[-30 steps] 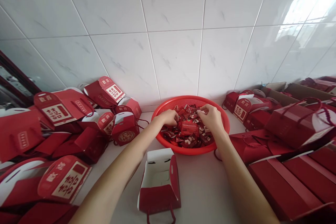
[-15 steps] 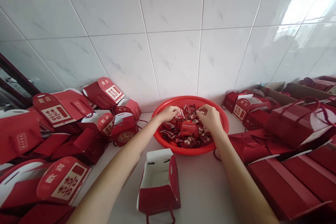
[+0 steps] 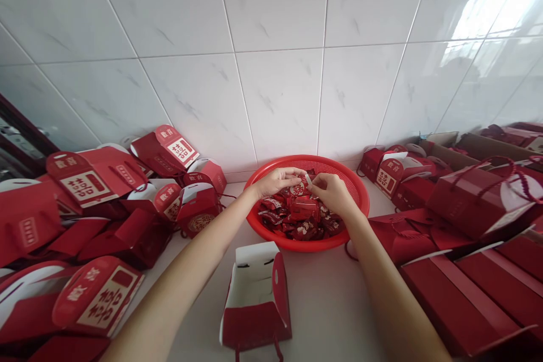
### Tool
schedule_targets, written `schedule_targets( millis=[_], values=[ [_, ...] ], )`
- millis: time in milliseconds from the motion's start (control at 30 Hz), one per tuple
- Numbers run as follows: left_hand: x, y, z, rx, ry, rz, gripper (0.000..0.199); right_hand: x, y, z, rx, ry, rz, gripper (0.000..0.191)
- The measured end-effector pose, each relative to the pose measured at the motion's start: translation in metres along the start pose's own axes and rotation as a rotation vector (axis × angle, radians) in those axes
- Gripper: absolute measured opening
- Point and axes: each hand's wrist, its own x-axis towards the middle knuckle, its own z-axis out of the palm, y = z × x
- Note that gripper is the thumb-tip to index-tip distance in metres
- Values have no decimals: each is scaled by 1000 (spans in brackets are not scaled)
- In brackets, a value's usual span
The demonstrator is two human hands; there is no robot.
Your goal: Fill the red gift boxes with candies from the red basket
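- Left hand [image 3: 275, 182]: grip closed, fingers curled over the upper edge of a small red-wrapped sweet [image 3: 299, 189], which it appears to hold from the left.
- Right hand [image 3: 333, 193]: grip narrowly closed, thumb and forefinger pinching the same sweet from the right, beside a small white strip [image 3: 308, 180]; its nature cannot be determined.
- Sweet location: between both hands, directly above a pile of red-wrapped sweets [image 3: 297, 220].
- Pile location: inside a round red perforated plastic basket [image 3: 339, 171], which stands on the white tabletop [image 3: 331, 305] against a white marble-patterned tile wall [image 3: 275, 96].
- Nearest the person: a red, white-lined cardboard gift box [image 3: 254, 300], open, with dark cord handles, standing on the tabletop.
- Left of basket: a heap of red cardboard gift boxes [image 3: 85, 186] bearing white double-happiness labels.
- Right of basket: red gift boxes with dark red cord handles [image 3: 475, 198], stacked and touching.
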Motion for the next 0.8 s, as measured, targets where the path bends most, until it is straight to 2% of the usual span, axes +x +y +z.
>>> schedule_targets(
  millis=[133,333,500,800],
  values=[
    [-1,3,2,41,-33,-38,55,1,0,0,74,48,-9,16],
    [-4,10,8,153,-40,66,45,1,2,-1,233,24,42,17],
    [-4,15,11,149,-62,54,45,1,4,-1,226,61,62,19],
    [2,-1,7,140,59,100,57,3,-1,-3,240,190,-16,32]
  ],
)
